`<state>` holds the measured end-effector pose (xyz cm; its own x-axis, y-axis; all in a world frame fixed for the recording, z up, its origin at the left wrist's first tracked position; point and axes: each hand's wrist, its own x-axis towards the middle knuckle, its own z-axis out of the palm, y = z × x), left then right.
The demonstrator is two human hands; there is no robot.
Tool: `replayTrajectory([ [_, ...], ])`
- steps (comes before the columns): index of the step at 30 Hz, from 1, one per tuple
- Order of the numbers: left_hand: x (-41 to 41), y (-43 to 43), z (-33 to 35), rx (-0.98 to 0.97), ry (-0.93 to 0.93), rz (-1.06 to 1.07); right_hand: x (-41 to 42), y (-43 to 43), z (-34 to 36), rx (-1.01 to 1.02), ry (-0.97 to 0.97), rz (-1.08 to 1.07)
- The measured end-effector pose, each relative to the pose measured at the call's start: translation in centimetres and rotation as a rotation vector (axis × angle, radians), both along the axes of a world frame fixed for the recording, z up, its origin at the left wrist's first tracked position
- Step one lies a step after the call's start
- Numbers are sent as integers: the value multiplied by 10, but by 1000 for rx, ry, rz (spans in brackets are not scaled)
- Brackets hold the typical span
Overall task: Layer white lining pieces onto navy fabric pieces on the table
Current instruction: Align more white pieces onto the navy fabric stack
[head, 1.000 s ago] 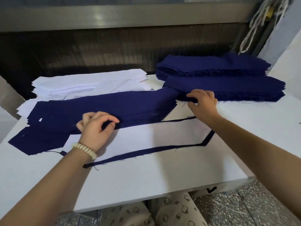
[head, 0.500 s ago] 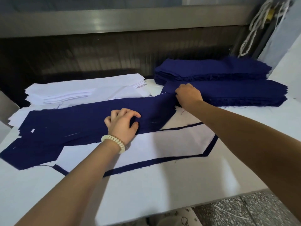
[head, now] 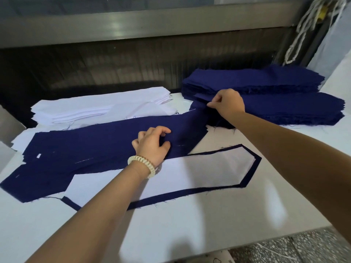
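A long navy fabric piece point(head: 85, 149) lies across the white table point(head: 190, 224), partly over a finished pair: a white lining piece point(head: 199, 173) on navy with a navy border showing. My left hand point(head: 152, 145), with a bead bracelet, pinches the loose navy piece near its middle. My right hand point(head: 228, 103) pinches its far right end, beside two navy stacks point(head: 284, 107). A stack of white lining pieces point(head: 95, 109) sits at the back left.
A dark ribbed wall under a metal rail point(head: 152, 29) closes off the back of the table. White cords point(head: 303, 31) hang at the upper right. The table's front edge runs above speckled floor point(head: 294, 249) at the lower right.
Both hands have carried the loose navy piece farther back and right. My right hand moved up to the stacks' edge, and my left hand slid right along the piece.
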<state>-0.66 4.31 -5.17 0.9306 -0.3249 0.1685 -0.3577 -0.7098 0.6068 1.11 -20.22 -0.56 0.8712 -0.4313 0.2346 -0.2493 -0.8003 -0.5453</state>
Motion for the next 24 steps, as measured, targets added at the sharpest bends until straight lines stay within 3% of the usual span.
replayTrajectory([
  [3, 0, -5, 3, -116, 47, -10, -7, 8, 5, 144, -183, -72],
  [7, -3, -13, 13, -366, 37, -62, -21, 47, 18, -96, -330, 124],
  [10, -6, -11, 24, -484, -16, -74, -34, 81, 23, -319, -321, 339],
  [15, -11, 4, 33, -680, 64, 45, -57, 117, 14, -396, -331, 571],
  [18, -14, 16, 31, -659, 97, 166, -61, 120, 3, -473, -260, 692],
  [22, -15, 36, 23, -638, 75, 219, -70, 104, -11, -374, -126, 910],
  [24, -16, 46, 17, -621, 82, 209, -69, 96, -18, -256, -112, 849],
])
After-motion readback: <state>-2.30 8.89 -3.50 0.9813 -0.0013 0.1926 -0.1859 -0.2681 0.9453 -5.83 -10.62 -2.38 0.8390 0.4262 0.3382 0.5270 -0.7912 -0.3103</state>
